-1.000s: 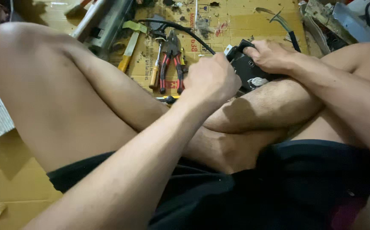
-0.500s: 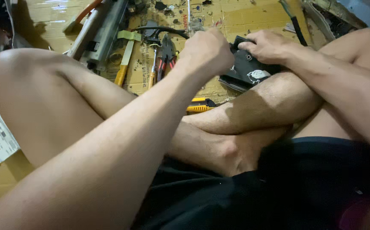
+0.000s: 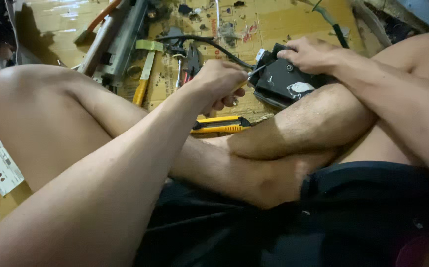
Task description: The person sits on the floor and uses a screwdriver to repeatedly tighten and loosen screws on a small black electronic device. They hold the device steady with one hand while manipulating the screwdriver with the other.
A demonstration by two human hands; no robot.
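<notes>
My 2 arms are bare, without sleeves, watch or rings on the left hand (image 3: 219,81) or right hand (image 3: 313,53). My legs are bare and hairy. I wear black shorts (image 3: 323,222) with a stitched hem.

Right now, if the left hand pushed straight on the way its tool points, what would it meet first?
The left hand grips a thin metal tool aimed right, at the black device steadied by the right hand. The tip seems already at its edge, though depth is unclear.
</notes>
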